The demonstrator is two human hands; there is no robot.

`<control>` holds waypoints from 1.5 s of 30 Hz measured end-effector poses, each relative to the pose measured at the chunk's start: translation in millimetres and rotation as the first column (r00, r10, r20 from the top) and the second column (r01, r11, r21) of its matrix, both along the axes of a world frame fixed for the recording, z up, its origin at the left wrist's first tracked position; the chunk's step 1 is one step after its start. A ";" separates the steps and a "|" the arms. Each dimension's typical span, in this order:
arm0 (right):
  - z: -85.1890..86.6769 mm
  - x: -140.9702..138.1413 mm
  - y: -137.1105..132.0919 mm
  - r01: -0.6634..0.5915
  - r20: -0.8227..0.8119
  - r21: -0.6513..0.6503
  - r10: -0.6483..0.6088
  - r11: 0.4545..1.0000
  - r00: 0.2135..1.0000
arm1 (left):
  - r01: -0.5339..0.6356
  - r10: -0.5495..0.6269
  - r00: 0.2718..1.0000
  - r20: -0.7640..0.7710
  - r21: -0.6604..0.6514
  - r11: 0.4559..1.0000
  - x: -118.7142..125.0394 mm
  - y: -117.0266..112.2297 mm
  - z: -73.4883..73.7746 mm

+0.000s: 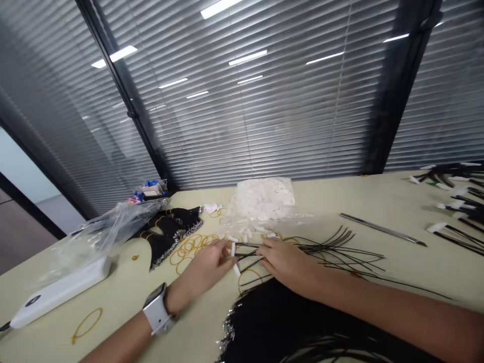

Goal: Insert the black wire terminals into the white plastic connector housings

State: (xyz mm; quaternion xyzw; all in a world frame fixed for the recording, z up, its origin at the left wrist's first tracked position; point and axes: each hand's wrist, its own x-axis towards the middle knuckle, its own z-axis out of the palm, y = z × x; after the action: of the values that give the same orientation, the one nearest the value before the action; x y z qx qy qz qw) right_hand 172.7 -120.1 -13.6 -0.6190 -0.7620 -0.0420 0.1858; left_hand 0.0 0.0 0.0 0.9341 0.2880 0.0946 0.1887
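Observation:
My left hand (206, 267), with a white smartwatch (157, 308) on the wrist, pinches a small white plastic piece (233, 249) at the ends of several thin black wires (302, 247). My right hand (285, 262) lies just to the right, closed over the same fanned-out wires. Both hands nearly touch. Loose orange rubber bands (191, 249) lie beyond my left hand. A clear bag of white pieces (262, 199) stands behind my hands, with a few loose pieces (242, 237) in front of it.
A steel ruler (381, 229) lies on the pale table (124, 297), right of my hands. Wires with white ends (454, 217) lie at far right. Left are a white power bank (60, 292), a clear plastic sheet (102, 237) and a black silver-edged mass (170, 234). Another (283, 327) fills the foreground.

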 end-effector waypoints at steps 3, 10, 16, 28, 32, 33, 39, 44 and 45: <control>-4.6 3.8 9.2 0.033 -0.028 -0.063 -0.034 0.997 0.999 | 0.023 -0.021 0.999 0.042 -0.037 0.999 3.8 2.7 -7.4; 22.6 -2.8 -12.7 0.051 -0.099 -0.177 -0.070 0.983 0.993 | 0.059 -0.038 0.991 0.127 -0.161 0.985 -0.4 -2.4 -14.5; 26.1 -22.0 -39.5 -0.091 -0.143 -0.316 0.048 0.945 0.989 | 0.072 -0.036 0.979 0.202 -0.172 0.982 -7.4 -3.5 -23.0; 2.3 -19.9 -32.4 0.061 -0.322 -0.174 -0.115 0.983 0.940 | 0.245 0.002 0.929 0.371 -0.618 0.747 -2.0 5.2 -30.7; 0.2 -12.2 -27.8 0.046 -0.387 -0.093 -0.079 0.995 0.919 | 0.288 0.023 0.918 0.396 -0.706 0.647 -3.0 10.4 -27.7; 0.7 -11.2 -27.2 0.054 -0.401 -0.109 -0.094 0.993 0.911 | 0.300 0.023 0.918 0.396 -0.732 0.612 -3.5 11.1 -26.1; 4.5 -13.1 -26.6 0.088 -0.444 -0.275 -0.207 0.958 0.872 | 0.362 -0.006 0.915 0.403 -0.815 0.452 -5.7 11.7 -18.3; 3.0 -13.5 -26.6 0.143 -0.413 -0.226 -0.228 0.964 0.882 | 0.375 -0.005 0.911 0.412 -0.823 0.426 -4.6 12.3 -19.5; 2.2 -13.3 -26.7 0.152 -0.414 -0.213 -0.230 0.965 0.881 | 0.385 -0.018 0.909 0.416 -0.824 0.415 -4.4 12.4 -19.7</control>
State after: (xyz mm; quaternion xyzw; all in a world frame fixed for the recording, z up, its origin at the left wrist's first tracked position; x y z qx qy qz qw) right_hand 159.4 -146.9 -11.4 -0.6987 -0.6368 0.1460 0.2916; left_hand -4.4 12.4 -19.7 0.6878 0.1394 0.0659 0.7093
